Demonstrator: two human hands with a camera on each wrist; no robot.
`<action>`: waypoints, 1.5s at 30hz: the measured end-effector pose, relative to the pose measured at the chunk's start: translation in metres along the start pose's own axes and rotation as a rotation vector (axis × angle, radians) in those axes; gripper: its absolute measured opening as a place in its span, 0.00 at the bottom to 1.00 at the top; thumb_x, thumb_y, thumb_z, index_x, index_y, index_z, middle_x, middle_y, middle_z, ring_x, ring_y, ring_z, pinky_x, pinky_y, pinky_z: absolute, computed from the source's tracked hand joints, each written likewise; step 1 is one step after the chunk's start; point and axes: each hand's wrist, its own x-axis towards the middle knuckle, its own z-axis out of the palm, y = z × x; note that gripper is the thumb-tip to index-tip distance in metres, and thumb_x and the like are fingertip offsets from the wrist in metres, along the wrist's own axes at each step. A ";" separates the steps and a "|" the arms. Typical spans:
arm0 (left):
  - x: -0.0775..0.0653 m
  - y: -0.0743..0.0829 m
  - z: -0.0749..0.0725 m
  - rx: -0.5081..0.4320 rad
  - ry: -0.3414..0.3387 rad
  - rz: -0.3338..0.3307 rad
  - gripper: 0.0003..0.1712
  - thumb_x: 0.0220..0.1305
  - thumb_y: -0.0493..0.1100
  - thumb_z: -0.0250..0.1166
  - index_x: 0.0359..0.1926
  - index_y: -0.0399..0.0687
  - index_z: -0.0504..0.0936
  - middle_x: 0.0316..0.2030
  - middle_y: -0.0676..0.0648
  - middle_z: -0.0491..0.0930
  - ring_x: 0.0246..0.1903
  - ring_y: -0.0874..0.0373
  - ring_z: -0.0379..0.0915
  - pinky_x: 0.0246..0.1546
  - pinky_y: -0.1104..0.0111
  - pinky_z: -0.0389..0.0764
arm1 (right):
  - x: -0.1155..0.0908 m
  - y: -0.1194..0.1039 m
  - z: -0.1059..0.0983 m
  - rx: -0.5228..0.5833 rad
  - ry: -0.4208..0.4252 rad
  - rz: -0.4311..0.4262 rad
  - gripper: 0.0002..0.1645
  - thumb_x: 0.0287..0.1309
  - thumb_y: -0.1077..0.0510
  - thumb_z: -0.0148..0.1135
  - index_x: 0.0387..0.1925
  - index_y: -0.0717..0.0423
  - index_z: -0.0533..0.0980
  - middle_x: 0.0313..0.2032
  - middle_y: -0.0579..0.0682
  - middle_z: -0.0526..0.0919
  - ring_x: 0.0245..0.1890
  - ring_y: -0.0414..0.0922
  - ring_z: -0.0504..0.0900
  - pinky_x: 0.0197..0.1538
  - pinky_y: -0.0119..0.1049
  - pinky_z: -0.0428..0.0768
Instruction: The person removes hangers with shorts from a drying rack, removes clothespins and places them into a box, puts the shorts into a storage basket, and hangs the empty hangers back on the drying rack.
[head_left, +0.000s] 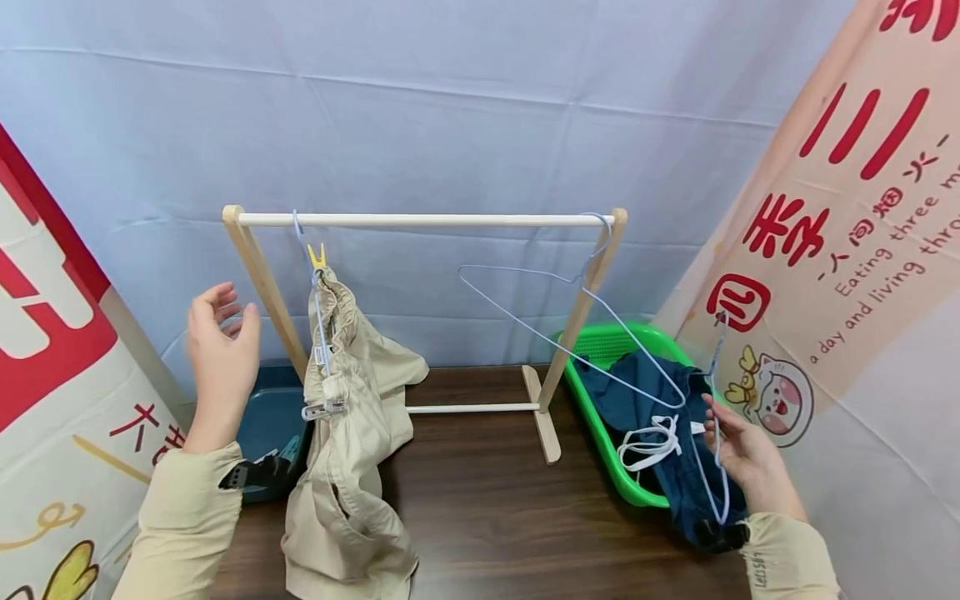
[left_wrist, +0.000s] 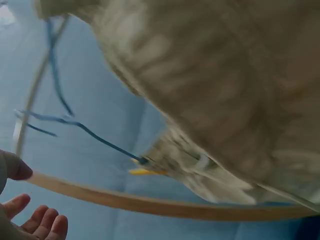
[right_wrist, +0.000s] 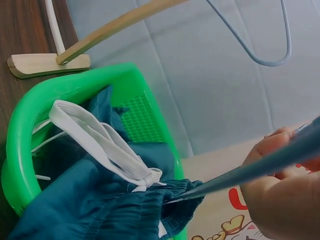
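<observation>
My right hand grips a pale blue wire clothes hanger over the right side of the green basket. In the right wrist view the hanger slants down to the elastic waistband of dark teal pants, its end right at the opening. A white drawstring is tied at that waistband. My left hand is raised beside the rack's left post, fingers loosely bent, holding nothing. Near it, beige pants hang from another blue hanger, with a yellow clothespin at the top.
A wooden rack with a white rail stands on the dark wood table. One bare blue hanger hangs at the rail's right end. A dark blue bin holding clips stands at left. Printed cloth banners flank both sides.
</observation>
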 end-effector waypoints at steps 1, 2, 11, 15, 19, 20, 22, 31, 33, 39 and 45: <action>0.002 -0.006 0.002 0.008 -0.022 -0.011 0.27 0.70 0.46 0.51 0.66 0.44 0.62 0.61 0.42 0.65 0.59 0.53 0.66 0.58 0.63 0.70 | 0.000 0.000 0.001 -0.006 -0.013 -0.005 0.24 0.73 0.60 0.40 0.36 0.57 0.85 0.27 0.48 0.80 0.27 0.41 0.77 0.33 0.28 0.80; 0.005 -0.011 0.003 0.017 -0.047 -0.023 0.29 0.70 0.47 0.52 0.68 0.43 0.60 0.63 0.41 0.63 0.61 0.51 0.64 0.60 0.60 0.69 | 0.000 0.000 0.001 -0.010 -0.028 -0.011 0.24 0.73 0.60 0.39 0.37 0.57 0.85 0.27 0.49 0.80 0.27 0.41 0.77 0.33 0.28 0.80; 0.028 -0.031 0.015 0.041 -0.277 -0.025 0.46 0.70 0.55 0.51 0.76 0.49 0.34 0.75 0.39 0.44 0.73 0.41 0.46 0.69 0.46 0.56 | -0.001 -0.002 0.016 -0.005 -0.068 -0.055 0.24 0.73 0.62 0.39 0.38 0.60 0.84 0.28 0.50 0.80 0.28 0.41 0.77 0.34 0.29 0.80; 0.035 -0.035 0.019 0.036 -0.333 0.008 0.44 0.71 0.56 0.48 0.76 0.50 0.34 0.71 0.32 0.51 0.69 0.34 0.54 0.62 0.40 0.63 | -0.002 -0.002 0.025 -0.030 -0.045 -0.086 0.24 0.72 0.62 0.39 0.37 0.60 0.84 0.28 0.50 0.80 0.28 0.40 0.77 0.33 0.29 0.79; 0.038 -0.038 0.025 0.046 -0.320 0.019 0.34 0.74 0.53 0.42 0.73 0.42 0.47 0.63 0.28 0.62 0.59 0.32 0.65 0.53 0.41 0.70 | -0.007 -0.001 0.033 -0.057 -0.055 -0.099 0.24 0.72 0.62 0.39 0.37 0.60 0.84 0.28 0.50 0.80 0.30 0.40 0.77 0.34 0.29 0.79; 0.038 -0.038 0.026 0.050 -0.308 0.024 0.32 0.75 0.52 0.41 0.72 0.40 0.50 0.62 0.28 0.64 0.58 0.33 0.66 0.52 0.42 0.70 | -0.009 0.000 0.035 -0.062 -0.062 -0.099 0.23 0.72 0.62 0.39 0.37 0.60 0.84 0.28 0.50 0.80 0.30 0.40 0.78 0.34 0.29 0.79; 0.039 -0.040 0.028 0.051 -0.290 0.037 0.29 0.76 0.49 0.39 0.69 0.37 0.53 0.63 0.29 0.64 0.58 0.33 0.66 0.53 0.43 0.70 | -0.011 0.001 0.040 -0.081 -0.081 -0.111 0.23 0.73 0.62 0.39 0.38 0.59 0.83 0.29 0.50 0.81 0.31 0.40 0.78 0.35 0.28 0.79; 0.042 -0.041 0.034 0.107 -0.277 0.087 0.27 0.76 0.42 0.37 0.68 0.31 0.50 0.60 0.26 0.63 0.58 0.30 0.64 0.56 0.41 0.67 | -0.023 0.007 0.067 -0.150 -0.213 -0.203 0.23 0.73 0.65 0.36 0.41 0.60 0.81 0.33 0.50 0.82 0.34 0.41 0.81 0.39 0.29 0.80; 0.042 -0.041 0.035 0.101 -0.278 0.082 0.27 0.76 0.42 0.37 0.69 0.31 0.50 0.60 0.26 0.63 0.58 0.31 0.64 0.56 0.42 0.67 | -0.027 0.009 0.073 -0.182 -0.232 -0.223 0.23 0.72 0.66 0.36 0.41 0.60 0.81 0.33 0.50 0.83 0.33 0.42 0.81 0.39 0.29 0.81; 0.039 -0.041 0.034 0.096 -0.305 0.085 0.27 0.76 0.42 0.35 0.69 0.30 0.48 0.61 0.25 0.62 0.59 0.29 0.62 0.56 0.41 0.66 | -0.035 0.012 0.085 -0.367 -0.219 -0.320 0.21 0.71 0.67 0.39 0.44 0.56 0.81 0.32 0.47 0.83 0.31 0.40 0.82 0.38 0.28 0.81; 0.040 -0.043 0.035 0.092 -0.300 0.078 0.26 0.76 0.42 0.35 0.68 0.31 0.48 0.61 0.25 0.62 0.59 0.29 0.62 0.56 0.41 0.66 | -0.044 0.012 0.091 -0.557 -0.102 -0.451 0.18 0.69 0.66 0.46 0.45 0.49 0.82 0.30 0.43 0.82 0.29 0.37 0.81 0.36 0.26 0.79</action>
